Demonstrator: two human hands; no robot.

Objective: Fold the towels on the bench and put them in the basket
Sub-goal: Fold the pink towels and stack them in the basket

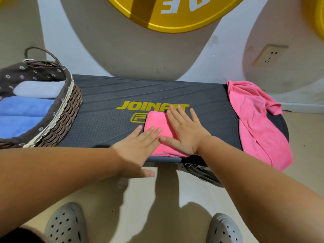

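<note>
Bare forearms (61,165) on show, left hand (138,151) and right hand (185,135) bare too, short plain nails on the fingers (151,132), and down below, grey moulded foam clogs (66,223) dotted with round vent holes, sliver of dark fabric (15,235) bottom left

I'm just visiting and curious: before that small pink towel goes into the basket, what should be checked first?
1. Folded pink towel lies flat on the bench: ok.
2. Left hand and right hand rest flat on it: ok.
3. Fingers gripping it for the lift: not ok, they are straight.
4. Basket open at the bench's left end: ok.
5. Other pink towel folded: not ok, it hangs crumpled off the right end.
</note>
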